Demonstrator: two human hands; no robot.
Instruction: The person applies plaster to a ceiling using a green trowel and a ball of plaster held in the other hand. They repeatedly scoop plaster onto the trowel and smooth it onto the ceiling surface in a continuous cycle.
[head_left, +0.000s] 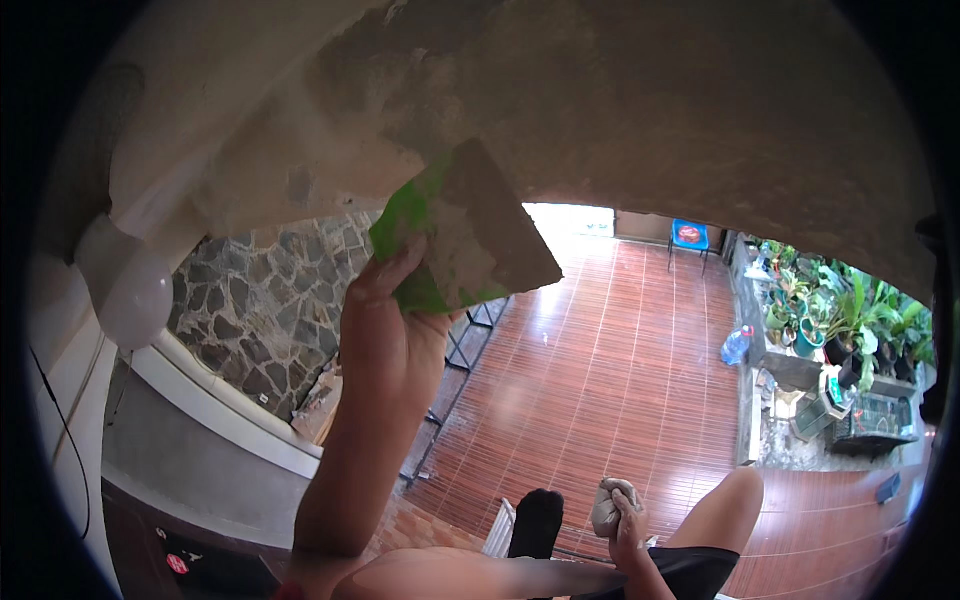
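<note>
My left hand (395,310) is raised up ahead of me. Its fingers grip the lower left corner of a flat green board (480,240), which is smeared with grey-brown plaster. Just beyond the board's upper edge lies the ceiling surface (520,120), with darker, damp-looking patches across it. Down low, near my bent knee, my right hand (628,525) is closed around a lump of pale grey plaster (612,505).
A white ladder (499,530) shows beside my black-socked foot (537,520). At left are a bulb-shaped lamp (135,295) and a stone-clad wall (270,305). Far below, a red tiled floor (590,370) leads to a blue chair (689,236); potted plants (860,310) line the right.
</note>
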